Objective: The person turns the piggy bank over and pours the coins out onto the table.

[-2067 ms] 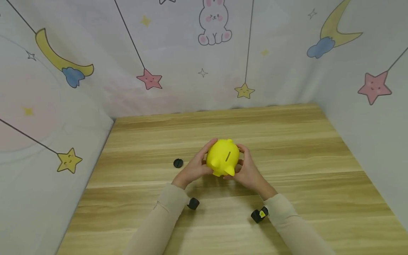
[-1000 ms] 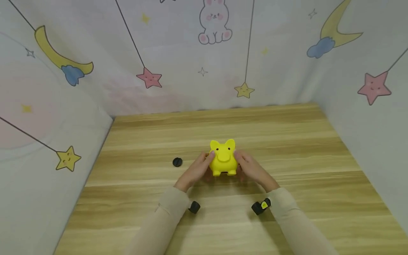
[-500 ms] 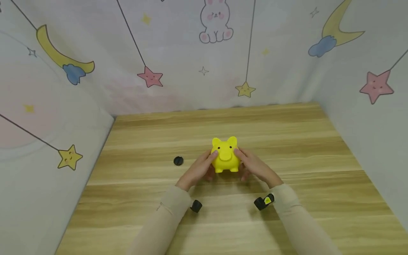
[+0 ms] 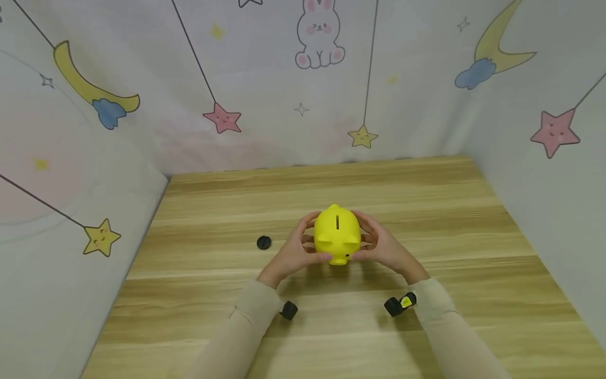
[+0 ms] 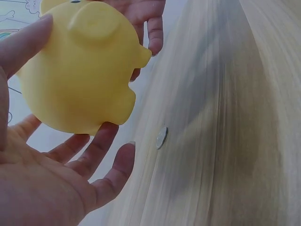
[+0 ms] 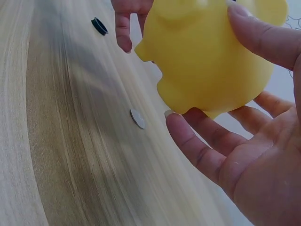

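Note:
A yellow piggy bank [image 4: 337, 234] is held just above the wooden table [image 4: 426, 221], snout tipped down toward me and its coin slot facing up. My left hand [image 4: 295, 250] grips its left side, thumb on top and fingers beneath [image 5: 94, 150]. My right hand [image 4: 383, 247] grips the right side the same way [image 6: 211, 141]. In the wrist views the bank [image 5: 80, 70] [image 6: 207, 56] is clear of the table. A small silver coin [image 5: 162, 137] [image 6: 138, 118] lies flat on the wood below it.
A black round cap [image 4: 263, 242] [image 6: 99, 26] lies on the table left of the hands. Black wrist cameras [image 4: 288, 310] [image 4: 400, 304] sit at both sleeves. Printed fabric walls [image 4: 71, 173] close in the left, back and right sides.
The piggy bank, which faced me with its feet near the table, has been lifted and tipped forward, so its slot now shows on top. Both hands kept hold of it.

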The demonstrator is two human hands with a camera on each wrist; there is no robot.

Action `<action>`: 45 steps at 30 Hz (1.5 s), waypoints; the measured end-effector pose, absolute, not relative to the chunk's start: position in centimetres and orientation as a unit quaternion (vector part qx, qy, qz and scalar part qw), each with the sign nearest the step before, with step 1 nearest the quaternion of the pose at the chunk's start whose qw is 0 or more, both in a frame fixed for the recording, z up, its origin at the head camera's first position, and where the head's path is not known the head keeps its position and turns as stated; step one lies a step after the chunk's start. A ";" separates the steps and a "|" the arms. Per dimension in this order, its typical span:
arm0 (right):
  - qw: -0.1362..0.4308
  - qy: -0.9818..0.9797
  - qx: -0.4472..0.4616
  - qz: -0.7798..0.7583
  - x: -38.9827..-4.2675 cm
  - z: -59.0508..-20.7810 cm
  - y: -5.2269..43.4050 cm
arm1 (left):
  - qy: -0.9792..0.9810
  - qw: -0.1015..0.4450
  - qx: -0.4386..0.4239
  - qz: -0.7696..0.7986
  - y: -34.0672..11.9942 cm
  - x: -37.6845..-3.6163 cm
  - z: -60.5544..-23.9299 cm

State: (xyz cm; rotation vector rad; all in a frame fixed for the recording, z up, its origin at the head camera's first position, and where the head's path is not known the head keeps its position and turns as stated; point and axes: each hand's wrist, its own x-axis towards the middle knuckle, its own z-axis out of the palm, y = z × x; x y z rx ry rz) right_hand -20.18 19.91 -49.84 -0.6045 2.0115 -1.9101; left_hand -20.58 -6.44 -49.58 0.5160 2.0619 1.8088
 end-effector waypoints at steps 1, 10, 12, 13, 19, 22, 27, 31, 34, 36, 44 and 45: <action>0.153 0.697 -0.211 -0.668 -20.1 -49.8 19.9 | 0.727 0.173 0.184 0.639 -6.4 -20.5 -49.6; 0.165 0.689 -0.202 -0.676 -19.8 -49.7 19.5 | 0.728 0.178 0.183 0.636 -6.2 -20.2 -49.2; 0.163 0.689 -0.201 -0.677 -19.7 -49.8 19.5 | 0.730 0.177 0.181 0.635 -6.2 -20.4 -49.7; 0.163 0.689 -0.200 -0.677 -19.7 -49.8 19.5 | 0.731 0.176 0.182 0.634 -6.2 -20.5 -49.9; 0.158 0.684 -0.198 -0.684 -19.7 -49.8 19.6 | 0.736 0.157 0.189 0.631 -6.2 -20.8 -50.3; 0.156 0.684 -0.198 -0.685 -19.8 -49.9 19.6 | 0.735 0.150 0.190 0.633 -6.2 -20.8 -50.3; 0.162 0.678 -0.204 -0.687 -19.8 -50.2 19.5 | 0.737 0.134 0.191 0.634 -6.2 -20.6 -50.5; 0.153 0.669 -0.212 -0.696 -19.6 -50.3 19.5 | 0.740 0.117 0.205 0.630 -6.0 -20.3 -50.6; 0.135 0.666 -0.225 -0.698 -19.5 -50.3 19.4 | 0.743 0.104 0.215 0.626 -5.9 -20.1 -50.6; 0.118 0.669 -0.240 -0.693 -19.5 -50.4 19.3 | 0.745 0.094 0.223 0.621 -5.9 -20.1 -50.7; 0.080 0.691 -0.261 -0.669 -19.5 -50.5 18.7 | 0.747 0.064 0.240 0.617 -5.9 -20.0 -50.9; 0.081 0.692 -0.260 -0.669 -19.4 -50.4 18.7 | 0.747 0.065 0.239 0.617 -5.9 -20.0 -51.0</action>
